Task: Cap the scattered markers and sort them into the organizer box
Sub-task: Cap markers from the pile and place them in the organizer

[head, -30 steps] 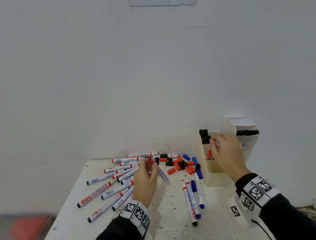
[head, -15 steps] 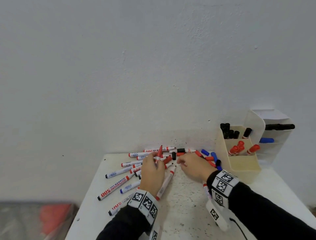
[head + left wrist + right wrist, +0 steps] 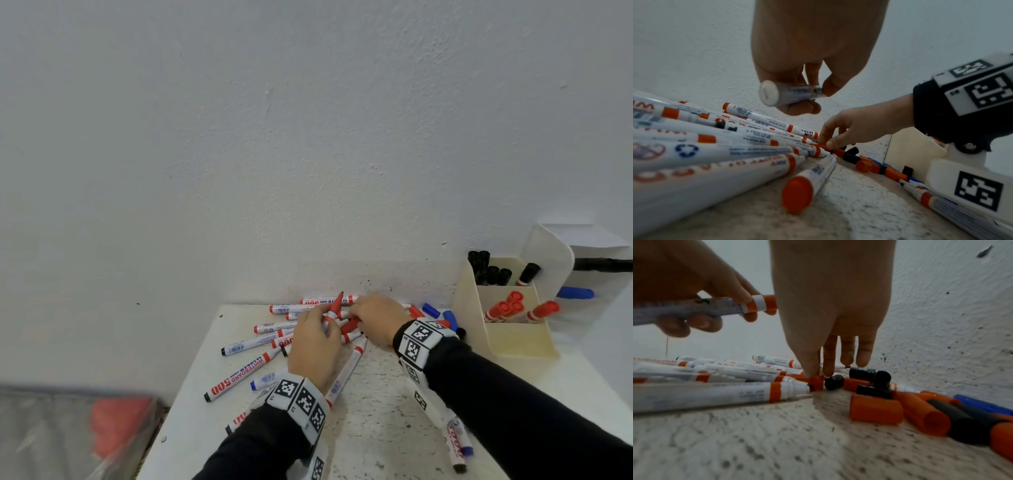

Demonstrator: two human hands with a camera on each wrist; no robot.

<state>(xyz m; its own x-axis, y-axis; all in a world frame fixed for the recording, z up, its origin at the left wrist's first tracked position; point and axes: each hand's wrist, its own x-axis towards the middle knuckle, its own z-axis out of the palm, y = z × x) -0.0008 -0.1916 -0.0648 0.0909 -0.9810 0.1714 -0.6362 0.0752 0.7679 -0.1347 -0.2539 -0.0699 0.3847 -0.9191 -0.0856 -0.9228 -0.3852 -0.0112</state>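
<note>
My left hand [image 3: 317, 329] grips an uncapped red marker [image 3: 334, 306] with its tip pointing up; the barrel also shows in the left wrist view [image 3: 789, 94] and in the right wrist view [image 3: 694, 308]. My right hand [image 3: 368, 317] reaches down into the pile of loose caps, and its thumb and forefinger pinch a red cap [image 3: 816, 382] lying on the table beside a marker tip. Several uncapped markers [image 3: 239, 373] lie fanned out to the left. The cream organizer box [image 3: 513, 339] at the right holds black markers at the back and red ones [image 3: 507, 306] in the middle.
Loose red, black and blue caps [image 3: 875, 407] lie along the wall between my hands and the organizer. A blue marker [image 3: 575, 293] and a black one [image 3: 603, 264] lie in its side shelves. More markers [image 3: 457, 445] lie under my right forearm. The table's left edge [image 3: 191, 377] is close.
My right hand left the organizer and came down onto the cap pile, closing on a red cap. The left hand raised a red marker tip up and holds it there.
</note>
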